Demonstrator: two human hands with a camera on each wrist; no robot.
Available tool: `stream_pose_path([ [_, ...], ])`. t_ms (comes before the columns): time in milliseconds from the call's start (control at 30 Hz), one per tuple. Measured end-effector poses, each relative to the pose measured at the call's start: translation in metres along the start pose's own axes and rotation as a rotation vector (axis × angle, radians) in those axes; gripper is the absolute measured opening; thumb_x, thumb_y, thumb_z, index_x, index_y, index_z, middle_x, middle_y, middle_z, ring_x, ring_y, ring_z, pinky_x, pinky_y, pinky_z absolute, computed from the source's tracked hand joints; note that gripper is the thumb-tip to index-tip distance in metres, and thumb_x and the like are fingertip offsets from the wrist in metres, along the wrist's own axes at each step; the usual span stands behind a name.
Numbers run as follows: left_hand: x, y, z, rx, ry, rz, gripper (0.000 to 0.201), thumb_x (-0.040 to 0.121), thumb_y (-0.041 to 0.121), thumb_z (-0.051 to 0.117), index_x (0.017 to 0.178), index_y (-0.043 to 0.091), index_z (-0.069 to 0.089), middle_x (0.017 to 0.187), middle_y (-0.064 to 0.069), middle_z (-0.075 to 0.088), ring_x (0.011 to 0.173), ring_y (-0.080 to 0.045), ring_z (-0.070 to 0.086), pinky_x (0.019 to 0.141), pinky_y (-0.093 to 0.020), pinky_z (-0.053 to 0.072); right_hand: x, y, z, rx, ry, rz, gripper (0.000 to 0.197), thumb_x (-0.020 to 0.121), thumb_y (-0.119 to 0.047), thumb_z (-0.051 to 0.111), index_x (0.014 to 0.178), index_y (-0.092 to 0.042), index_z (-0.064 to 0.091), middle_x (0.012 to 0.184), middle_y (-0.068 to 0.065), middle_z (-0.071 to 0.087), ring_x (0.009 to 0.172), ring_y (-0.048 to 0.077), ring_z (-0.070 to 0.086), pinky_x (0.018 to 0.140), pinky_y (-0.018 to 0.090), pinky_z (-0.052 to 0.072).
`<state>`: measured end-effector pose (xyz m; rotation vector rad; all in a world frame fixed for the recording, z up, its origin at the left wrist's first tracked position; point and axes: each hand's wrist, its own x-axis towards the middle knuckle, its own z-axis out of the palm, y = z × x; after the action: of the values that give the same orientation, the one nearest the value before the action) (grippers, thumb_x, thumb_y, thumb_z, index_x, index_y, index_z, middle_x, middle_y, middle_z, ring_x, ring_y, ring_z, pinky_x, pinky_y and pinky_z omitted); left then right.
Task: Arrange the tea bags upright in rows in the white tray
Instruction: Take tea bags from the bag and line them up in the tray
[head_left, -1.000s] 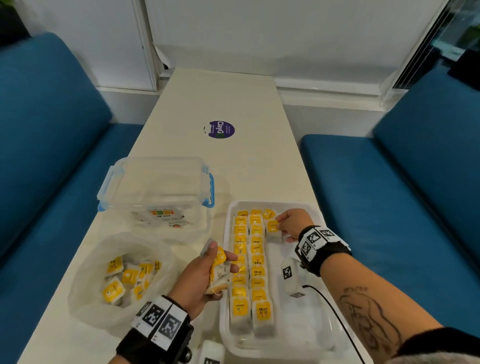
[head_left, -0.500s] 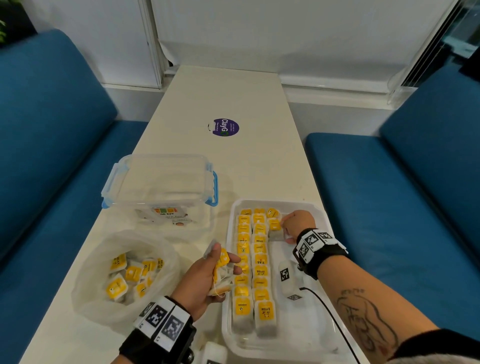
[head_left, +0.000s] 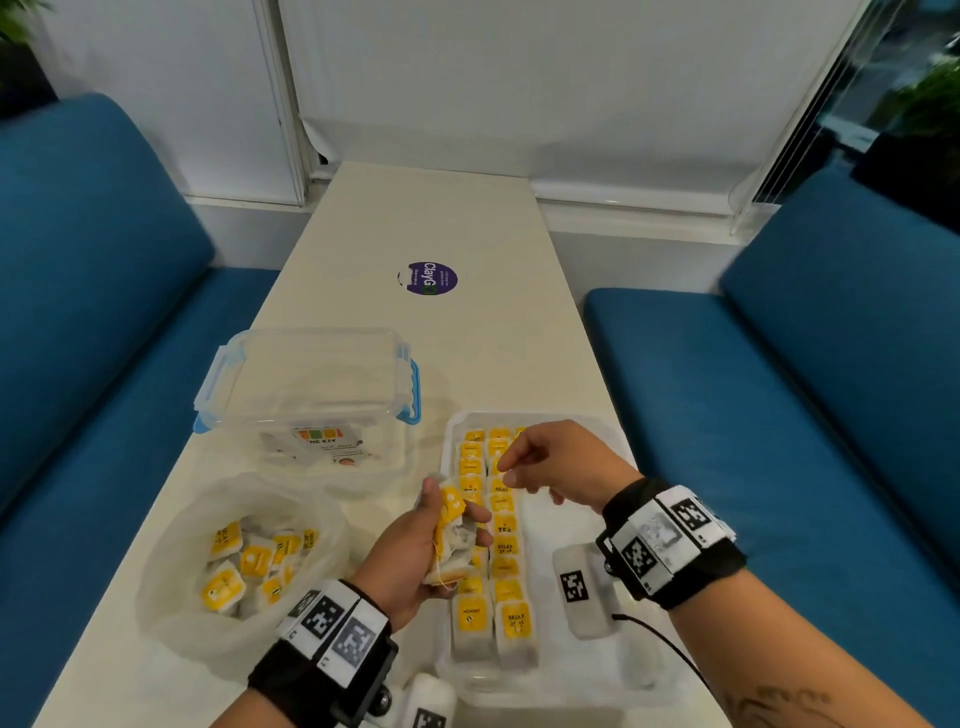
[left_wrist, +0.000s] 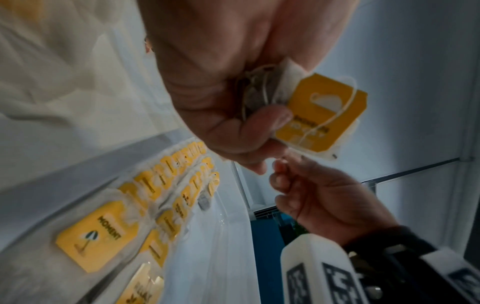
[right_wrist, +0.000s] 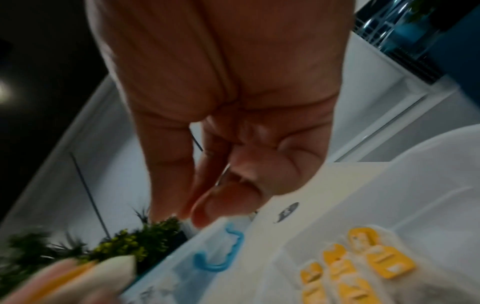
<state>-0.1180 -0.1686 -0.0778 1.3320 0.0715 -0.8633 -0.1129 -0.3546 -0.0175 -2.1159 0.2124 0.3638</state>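
A white tray (head_left: 597, 431) lies on the table near me, with two long rows of upright yellow-tagged tea bags (head_left: 501, 525) and a short start of a third row. My left hand (head_left: 453, 506) hovers over the tray's left edge and grips a small bunch of tea bags (head_left: 452, 551), one yellow tag (left_wrist: 322, 111) sticking out past the fingers. My right hand (head_left: 511, 467) is above the rows, just right of that bunch. Its fingers (left_wrist: 280, 181) are loosely curled and hold nothing, with the tips close to the bunch's corner.
A clear plastic bag (head_left: 171, 545) of loose tea bags (head_left: 249, 561) sits left of the tray. Behind it stands a clear lidded box with blue clips (head_left: 311, 384). A purple sticker (head_left: 431, 278) marks the table's middle. Blue sofas flank the table.
My right hand has left the far end of the third row and come back left toward the left hand. The left hand has kept its bunch in about the same place.
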Motion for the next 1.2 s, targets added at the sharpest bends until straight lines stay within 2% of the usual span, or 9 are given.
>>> stream_pose_path([
  [100,-0.001,-0.002,0.006,0.067,-0.032,0.009,0.069,0.077,0.069,0.02,0.088,0.018,0.065,0.075,0.002,0.068,0.052,-0.01,0.051,0.047,-0.018,0.032,-0.021,-0.015,0.012,0.017,-0.06,-0.058,0.008,0.079,-0.016,0.073,0.084,-0.015,0.067,0.066,-0.003,0.06,0.055,0.006,0.052,0.043,0.018,0.036],
  [233,-0.006,-0.004,0.013,0.165,-0.056,0.03,0.069,0.089,0.061,0.013,0.095,0.013,0.062,0.056,0.01,0.065,0.044,-0.002,0.054,0.048,-0.018,0.035,-0.041,-0.021,0.026,0.005,-0.026,-0.086,0.026,0.076,-0.009,0.075,0.094,-0.019,0.059,0.073,-0.002,0.06,0.053,0.003,0.053,0.046,0.012,0.04],
  [467,-0.016,-0.007,0.019,0.238,-0.109,0.115,0.055,0.077,0.067,0.022,0.102,0.034,0.059,0.071,0.003,0.068,0.045,-0.005,0.054,0.049,-0.021,0.037,-0.058,-0.023,0.032,-0.235,-0.001,-0.209,0.035,0.076,-0.001,0.068,0.105,-0.02,0.065,0.085,-0.007,0.052,0.07,0.01,0.051,0.071,0.03,0.05],
  [533,-0.018,-0.008,0.018,0.223,-0.13,0.11,0.058,0.074,0.067,0.023,0.106,0.035,0.059,0.077,-0.002,0.068,0.046,-0.007,0.053,0.048,-0.021,0.037,-0.058,-0.022,0.03,-0.218,-0.018,-0.186,0.031,0.075,0.002,0.069,0.1,-0.015,0.065,0.078,-0.01,0.051,0.066,0.007,0.05,0.066,0.027,0.049],
  [667,-0.019,-0.006,0.014,0.18,-0.093,0.047,0.07,0.084,0.064,0.016,0.09,0.017,0.067,0.08,-0.006,0.07,0.05,-0.01,0.057,0.048,-0.021,0.037,-0.058,-0.021,0.029,-0.318,-0.021,-0.213,0.021,0.074,-0.005,0.073,0.088,-0.016,0.063,0.075,-0.013,0.049,0.064,0.001,0.046,0.059,0.01,0.04],
  [800,-0.019,-0.005,0.009,0.126,-0.056,-0.008,0.06,0.094,0.057,0.023,0.087,0.015,0.065,0.08,-0.007,0.069,0.048,-0.011,0.052,0.044,-0.019,0.032,-0.061,-0.021,0.024,-0.369,0.008,-0.263,0.019,0.074,-0.018,0.077,0.076,-0.026,0.059,0.079,-0.015,0.044,0.069,-0.002,0.043,0.062,0.01,0.034],
  [1000,-0.019,-0.004,0.0,0.063,0.003,-0.041,0.054,0.096,0.052,0.029,0.082,0.015,0.066,0.074,-0.003,0.066,0.046,-0.012,0.048,0.046,-0.018,0.027,-0.057,-0.018,0.006,-0.184,0.239,-0.27,0.027,0.076,-0.022,0.076,0.069,-0.032,0.052,0.085,-0.015,0.043,0.073,-0.008,0.046,0.066,0.001,0.035],
  [1067,-0.019,-0.004,-0.001,0.037,0.009,-0.052,0.051,0.096,0.05,0.031,0.082,0.015,0.066,0.074,-0.003,0.066,0.045,-0.011,0.047,0.046,-0.018,0.027,-0.048,-0.012,0.001,-0.117,0.308,-0.232,0.026,0.079,-0.02,0.074,0.07,-0.028,0.051,0.079,-0.012,0.047,0.066,0.001,0.045,0.059,0.006,0.038],
  [1200,-0.019,-0.006,-0.001,0.031,0.022,-0.071,0.046,0.097,0.045,0.034,0.083,0.014,0.066,0.073,-0.003,0.067,0.047,-0.012,0.044,0.047,-0.018,0.026,-0.028,0.013,-0.005,0.383,0.294,-0.066,0.022,0.086,0.005,0.058,0.081,-0.014,0.049,0.066,0.003,0.054,0.052,0.011,0.045,0.044,0.02,0.034],
])
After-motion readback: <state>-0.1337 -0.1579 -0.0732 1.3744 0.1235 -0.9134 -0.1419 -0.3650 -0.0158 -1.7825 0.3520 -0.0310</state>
